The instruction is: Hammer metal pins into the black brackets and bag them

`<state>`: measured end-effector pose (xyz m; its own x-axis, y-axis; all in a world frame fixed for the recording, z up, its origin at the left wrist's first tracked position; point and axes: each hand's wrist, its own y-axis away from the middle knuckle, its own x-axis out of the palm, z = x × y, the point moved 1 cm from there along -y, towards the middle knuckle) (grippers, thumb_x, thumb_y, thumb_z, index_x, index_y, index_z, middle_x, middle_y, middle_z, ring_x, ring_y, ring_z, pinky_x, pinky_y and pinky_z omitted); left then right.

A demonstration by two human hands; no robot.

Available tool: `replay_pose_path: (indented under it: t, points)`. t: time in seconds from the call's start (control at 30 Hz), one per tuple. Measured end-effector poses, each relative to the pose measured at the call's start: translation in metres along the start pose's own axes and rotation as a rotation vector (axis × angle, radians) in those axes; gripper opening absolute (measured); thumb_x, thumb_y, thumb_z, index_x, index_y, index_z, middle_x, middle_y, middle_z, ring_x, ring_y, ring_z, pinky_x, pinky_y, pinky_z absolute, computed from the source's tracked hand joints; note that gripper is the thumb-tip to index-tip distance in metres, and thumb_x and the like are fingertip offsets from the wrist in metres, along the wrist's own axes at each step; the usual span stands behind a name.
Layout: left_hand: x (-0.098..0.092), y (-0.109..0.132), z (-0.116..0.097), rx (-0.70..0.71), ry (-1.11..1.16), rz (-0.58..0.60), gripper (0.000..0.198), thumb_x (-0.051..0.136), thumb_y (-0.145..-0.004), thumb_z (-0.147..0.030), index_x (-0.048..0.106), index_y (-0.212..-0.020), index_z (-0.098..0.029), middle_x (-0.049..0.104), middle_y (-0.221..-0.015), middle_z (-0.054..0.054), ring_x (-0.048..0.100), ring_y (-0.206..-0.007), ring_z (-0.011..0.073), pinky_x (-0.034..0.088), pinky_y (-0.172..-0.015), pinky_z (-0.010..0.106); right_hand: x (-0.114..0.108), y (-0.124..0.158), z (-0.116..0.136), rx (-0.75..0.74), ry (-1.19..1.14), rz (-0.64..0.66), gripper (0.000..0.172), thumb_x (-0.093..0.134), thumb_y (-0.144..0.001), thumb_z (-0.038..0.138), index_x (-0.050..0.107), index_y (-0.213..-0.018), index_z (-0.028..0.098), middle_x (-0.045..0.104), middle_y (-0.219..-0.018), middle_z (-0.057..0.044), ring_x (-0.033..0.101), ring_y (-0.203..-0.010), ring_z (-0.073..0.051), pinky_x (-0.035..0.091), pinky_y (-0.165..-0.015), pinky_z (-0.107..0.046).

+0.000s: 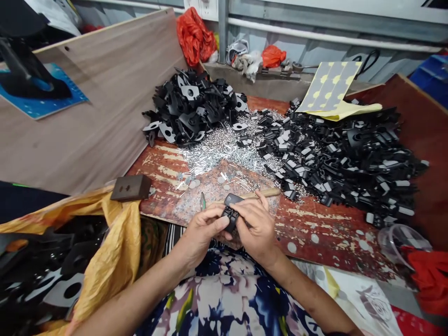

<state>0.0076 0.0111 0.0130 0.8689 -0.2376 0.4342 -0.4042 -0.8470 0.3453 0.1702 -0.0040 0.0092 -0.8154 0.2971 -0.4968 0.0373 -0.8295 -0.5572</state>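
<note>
Between my two hands, low over the table's front edge, is a small black plastic part (231, 217) with an upper flap and a slotted lower piece. My left hand (206, 228) grips its lower left side, thumb on top. My right hand (257, 226) has its fingers closed on the right side. Just beyond the hands lies a hammer with a wooden handle (269, 192), its head to the left. Loose metal pins (229, 175) lie on a speckled slab (189, 198) behind it.
Black plastic parts (191, 109) are heaped at the back left, smaller ones (325, 154) at the right, with a pile of pins (224, 149) between. A sticker sheet (329, 86) tops the right heap. A brown block (131, 187) and yellow sack (119, 242) are at left.
</note>
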Motion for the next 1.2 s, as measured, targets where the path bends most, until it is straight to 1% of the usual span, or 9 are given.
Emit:
replay_pose_path:
  t: [0.2, 0.3, 0.4, 0.47, 0.6, 0.83, 0.97, 1.1, 1.2]
  points:
    - [-0.013, 0.0, 0.004, 0.06, -0.125, -0.038, 0.021, 0.083, -0.075, -0.042, 0.083, -0.079, -0.021, 0.056, -0.128, 0.01, 0.06, -0.082, 0.0172, 0.056, -0.055, 0.025, -0.003, 0.004, -0.001, 0.118, -0.328, 0.224, 0.035, 0.051, -0.094, 0.016, 0.074, -0.119, 0.026, 0.078, -0.102, -0.003, 0.07, -0.1, -0.02, 0.049, -0.106, -0.046]
    - [-0.018, -0.001, 0.004, 0.083, -0.21, -0.02, 0.02, 0.081, -0.077, -0.04, 0.082, -0.075, -0.021, 0.05, -0.146, 0.01, 0.061, -0.088, 0.0195, 0.054, -0.054, 0.024, -0.018, -0.004, -0.011, 0.082, -0.226, 0.342, 0.038, 0.049, -0.093, 0.013, 0.074, -0.118, 0.028, 0.078, -0.104, -0.001, 0.07, -0.1, -0.018, 0.047, -0.109, -0.046]
    - [-0.024, -0.003, 0.006, 0.082, -0.201, -0.029, 0.02, 0.079, -0.081, -0.039, 0.079, -0.078, -0.019, 0.057, -0.143, 0.01, 0.057, -0.07, 0.0113, 0.052, -0.057, 0.024, -0.04, -0.009, -0.038, 0.03, 0.24, 0.205, 0.04, 0.048, -0.093, 0.011, 0.072, -0.121, 0.027, 0.076, -0.114, -0.003, 0.065, -0.111, -0.023, 0.035, -0.116, -0.056]
    - [-0.03, -0.005, 0.009, 0.048, -0.162, -0.053, 0.023, 0.079, -0.081, -0.041, 0.077, -0.081, -0.019, 0.069, -0.116, 0.008, 0.053, -0.059, 0.0077, 0.051, -0.059, 0.024, -0.05, -0.005, -0.059, 0.044, 0.495, 0.164, 0.035, 0.05, -0.097, 0.015, 0.07, -0.125, 0.023, 0.074, -0.119, -0.007, 0.061, -0.116, -0.027, 0.03, -0.117, -0.059]
    - [-0.041, -0.009, 0.008, -0.023, -0.139, -0.127, 0.035, 0.085, -0.072, -0.049, 0.072, -0.079, -0.017, 0.06, -0.069, -0.001, 0.057, -0.057, 0.0106, 0.05, -0.06, 0.022, -0.055, 0.012, -0.078, 0.042, 0.558, 0.259, 0.021, 0.053, -0.102, 0.023, 0.073, -0.107, 0.023, 0.073, -0.102, -0.006, 0.061, -0.102, -0.024, 0.037, -0.108, -0.048]
    - [-0.042, -0.013, 0.004, -0.005, -0.197, -0.147, 0.037, 0.087, -0.069, -0.049, 0.074, -0.081, -0.016, 0.062, -0.067, -0.002, 0.058, -0.055, 0.0095, 0.049, -0.059, 0.021, -0.031, -0.025, -0.063, 0.066, 0.719, 0.24, 0.013, 0.061, -0.097, 0.026, 0.071, -0.089, 0.022, 0.066, -0.091, -0.007, 0.053, -0.092, -0.025, 0.033, -0.082, -0.039]
    - [-0.039, -0.011, 0.004, -0.009, -0.172, -0.129, 0.037, 0.087, -0.068, -0.048, 0.073, -0.077, -0.016, 0.057, -0.062, -0.003, 0.058, -0.052, 0.0096, 0.05, -0.055, 0.02, -0.027, -0.047, -0.072, 0.041, 0.679, 0.269, 0.013, 0.055, -0.095, 0.016, 0.064, -0.086, 0.02, 0.064, -0.091, -0.008, 0.052, -0.09, -0.024, 0.034, -0.08, -0.038]
    - [-0.041, -0.01, 0.006, -0.038, -0.113, -0.151, 0.039, 0.09, -0.064, -0.046, 0.074, -0.081, -0.016, 0.063, -0.08, 0.0, 0.066, -0.055, 0.0113, 0.056, -0.056, 0.023, -0.038, -0.047, -0.083, 0.083, 0.484, 0.168, 0.013, 0.049, -0.098, 0.016, 0.059, -0.092, 0.02, 0.063, -0.089, -0.006, 0.053, -0.086, -0.022, 0.039, -0.079, -0.035]
    - [-0.041, -0.011, 0.007, -0.053, -0.09, -0.151, 0.039, 0.091, -0.064, -0.046, 0.075, -0.082, -0.016, 0.064, -0.086, 0.001, 0.069, -0.057, 0.013, 0.058, -0.058, 0.024, -0.038, -0.043, -0.082, 0.049, 0.525, 0.212, 0.011, 0.052, -0.098, 0.02, 0.062, -0.092, 0.021, 0.065, -0.092, -0.006, 0.054, -0.089, -0.023, 0.039, -0.08, -0.036]
